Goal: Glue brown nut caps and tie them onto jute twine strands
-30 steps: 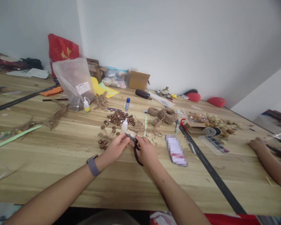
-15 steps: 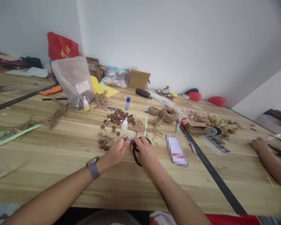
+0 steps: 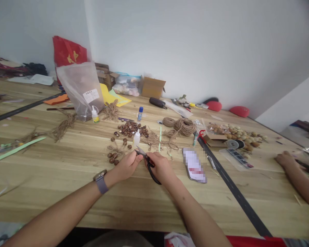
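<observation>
My right hand grips a pair of black-handled scissors, their blades a little apart and pointing left. My left hand, with a watch on its wrist, is closed in a pinch right at the blade tips; whatever lies between its fingers is too small to make out. Just beyond the blades a white squeeze bottle stands upright. Around it lie brown round shells, several more of them nearer my left hand, and loose twine pieces.
Twine coils, a glue stick, a small glue bottle and a translucent bag stand farther back. Right of my hands lies a phone, partly pixelated. Another person's hand rests at the far right.
The scissors have turned in my right hand: their handles now point down to the right and the blades show more. My left hand stays nearly in place.
</observation>
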The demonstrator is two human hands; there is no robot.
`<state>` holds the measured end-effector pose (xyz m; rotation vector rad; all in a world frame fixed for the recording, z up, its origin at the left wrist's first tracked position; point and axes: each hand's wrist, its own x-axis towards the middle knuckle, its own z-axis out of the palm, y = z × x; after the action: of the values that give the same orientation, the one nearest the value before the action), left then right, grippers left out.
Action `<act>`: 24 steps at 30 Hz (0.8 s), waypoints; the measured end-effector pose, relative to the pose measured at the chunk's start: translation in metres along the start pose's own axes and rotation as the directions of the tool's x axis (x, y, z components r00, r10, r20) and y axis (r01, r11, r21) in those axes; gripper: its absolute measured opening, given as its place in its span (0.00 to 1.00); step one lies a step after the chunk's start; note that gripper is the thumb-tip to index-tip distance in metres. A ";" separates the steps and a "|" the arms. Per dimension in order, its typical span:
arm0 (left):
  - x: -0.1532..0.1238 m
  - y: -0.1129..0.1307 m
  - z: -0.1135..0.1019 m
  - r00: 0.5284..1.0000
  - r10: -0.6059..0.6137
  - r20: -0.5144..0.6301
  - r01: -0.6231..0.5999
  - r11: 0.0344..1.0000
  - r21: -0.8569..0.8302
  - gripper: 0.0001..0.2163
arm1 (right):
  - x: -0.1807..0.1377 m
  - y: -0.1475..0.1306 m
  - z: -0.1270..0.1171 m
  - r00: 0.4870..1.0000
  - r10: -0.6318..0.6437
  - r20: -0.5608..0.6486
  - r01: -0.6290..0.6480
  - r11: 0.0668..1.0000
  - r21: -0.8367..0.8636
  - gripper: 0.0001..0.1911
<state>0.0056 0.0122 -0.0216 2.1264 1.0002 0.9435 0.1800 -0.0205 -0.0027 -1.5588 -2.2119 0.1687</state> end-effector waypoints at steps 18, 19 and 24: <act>0.004 -0.004 -0.003 0.997 -0.014 0.071 0.021 0.994 -0.106 0.16 | 0.001 -0.005 -0.001 0.998 0.050 -0.033 -0.055 0.984 -0.168 0.11; 0.004 -0.002 -0.005 0.996 0.006 0.093 0.005 0.992 -0.123 0.15 | 0.000 -0.006 -0.002 0.999 0.036 -0.032 -0.042 0.979 -0.198 0.12; 0.005 0.004 -0.007 0.990 0.047 0.133 -0.030 0.992 -0.123 0.15 | 0.000 -0.005 -0.003 1.000 0.010 -0.024 -0.016 0.963 -0.268 0.12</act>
<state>0.0036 0.0158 -0.0128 2.0842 0.8171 0.8439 0.1765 -0.0229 0.0018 -1.7036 -2.2823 -0.1512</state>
